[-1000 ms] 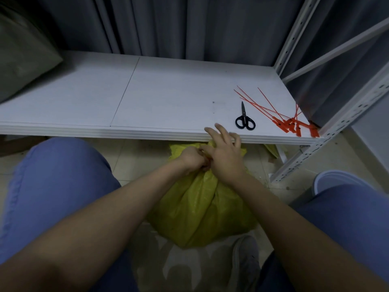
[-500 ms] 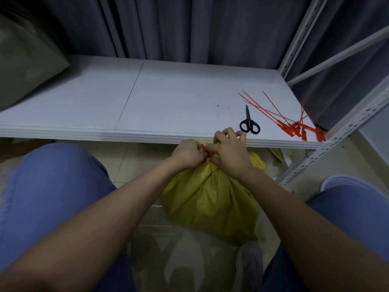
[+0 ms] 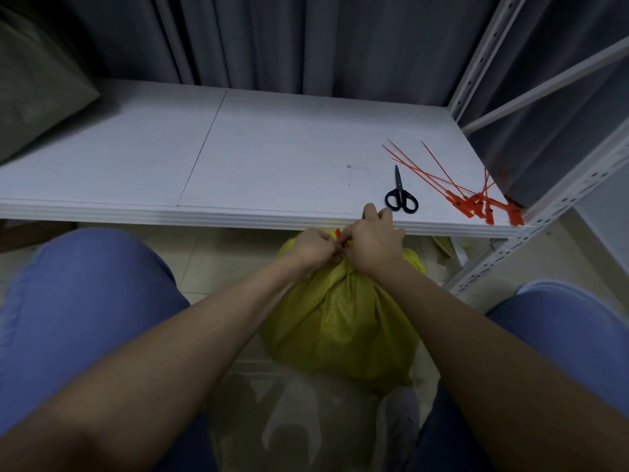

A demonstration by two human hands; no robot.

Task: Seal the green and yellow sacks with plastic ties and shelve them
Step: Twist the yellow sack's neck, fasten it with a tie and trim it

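Grey curtains point(image 3: 306, 39) back the white shelf point(image 3: 272, 158), where a green sack point(image 3: 37, 97) already lies at its left end. Below its front edge, the left hand point(image 3: 315, 248) and right hand point(image 3: 372, 245) pinch a red tie point(image 3: 341, 245) at the gathered neck of the yellow sack point(image 3: 340, 328); tightening and shelving seem left to do.

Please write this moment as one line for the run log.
stage: sealing | yellow sack: between knees, neck gathered | left hand, right hand: pinch red tie at neck | spare ties, scissors: on shelf
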